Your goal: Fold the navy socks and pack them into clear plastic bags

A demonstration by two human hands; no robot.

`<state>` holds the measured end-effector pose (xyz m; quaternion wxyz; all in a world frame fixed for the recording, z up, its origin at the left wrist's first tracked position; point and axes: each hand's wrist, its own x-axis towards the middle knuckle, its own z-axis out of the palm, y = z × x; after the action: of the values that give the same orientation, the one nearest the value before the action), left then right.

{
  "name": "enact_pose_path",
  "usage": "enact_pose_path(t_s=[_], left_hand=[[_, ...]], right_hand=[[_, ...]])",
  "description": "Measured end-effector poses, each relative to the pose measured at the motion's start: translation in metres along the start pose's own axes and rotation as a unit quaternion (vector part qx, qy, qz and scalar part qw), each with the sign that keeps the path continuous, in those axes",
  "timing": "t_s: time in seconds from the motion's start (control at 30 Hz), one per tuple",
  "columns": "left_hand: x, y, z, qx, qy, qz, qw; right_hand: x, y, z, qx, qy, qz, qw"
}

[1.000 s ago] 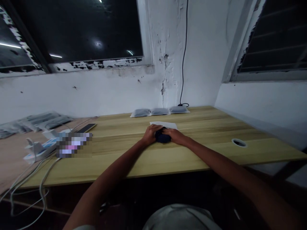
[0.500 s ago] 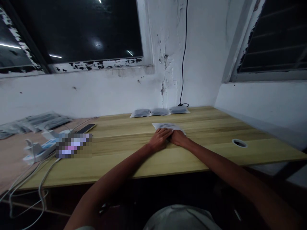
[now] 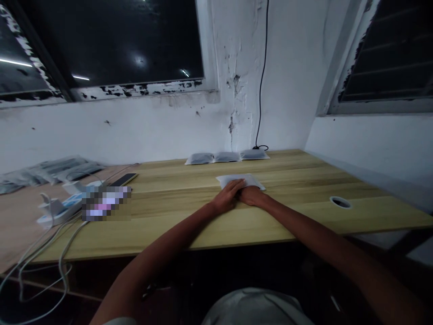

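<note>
Left hand (image 3: 229, 196) lies on the near side of the frosted bag (image 3: 241, 180), fingers extended; right hand (image 3: 250, 195) at its mouth, fingertips hidden, grip undeterminable. Bag flat, mid-table (image 3: 287, 216), between front and back edges.

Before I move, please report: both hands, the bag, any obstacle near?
Left hand over pale bag's near edge. Right hand at same edge, fingers hidden. Bag on table. Three filled bags behind, by wall, apart.
</note>
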<state>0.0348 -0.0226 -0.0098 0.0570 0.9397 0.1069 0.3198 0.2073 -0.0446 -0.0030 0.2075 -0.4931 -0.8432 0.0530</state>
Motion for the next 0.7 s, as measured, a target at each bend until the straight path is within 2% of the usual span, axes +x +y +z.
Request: enact_pose_path(t_s=[0.07, 0.13, 0.2, 0.27, 0.33, 0.47, 0.57, 0.7], left_hand=[[-0.002, -0.01, 0.001, 0.012, 0.021, -0.02, 1.0], [-0.005, -0.022, -0.001, 0.037, 0.019, -0.04, 0.998], [-0.008, -0.038, -0.006, 0.063, -0.005, -0.063, 0.996], [-0.014, -0.054, -0.012, 0.088, -0.032, -0.09, 0.992], [-0.02, -0.067, -0.019, 0.114, -0.051, -0.116, 0.985], [-0.03, -0.081, -0.031, 0.152, -0.093, -0.135, 0.975], [-0.031, -0.08, -0.036, 0.163, -0.11, -0.124, 0.973], [-0.024, -0.065, -0.034, 0.175, -0.11, -0.098, 0.973]], right_hand=[[-0.002, -0.003, -0.001, -0.04, 0.011, -0.011, 0.999], [-0.003, -0.006, -0.003, -0.064, 0.029, -0.104, 0.992], [-0.003, -0.01, -0.004, -0.065, 0.059, -0.225, 0.97], [-0.001, -0.013, -0.004, -0.066, 0.1, -0.288, 0.95], [0.002, -0.012, -0.004, -0.084, 0.147, -0.257, 0.951], [0.007, 0.006, -0.002, -0.107, 0.212, -0.061, 0.969], [0.01, 0.03, 0.004, -0.073, 0.2, 0.03, 0.977], [0.013, 0.051, 0.008, -0.009, 0.181, 0.077, 0.98]])
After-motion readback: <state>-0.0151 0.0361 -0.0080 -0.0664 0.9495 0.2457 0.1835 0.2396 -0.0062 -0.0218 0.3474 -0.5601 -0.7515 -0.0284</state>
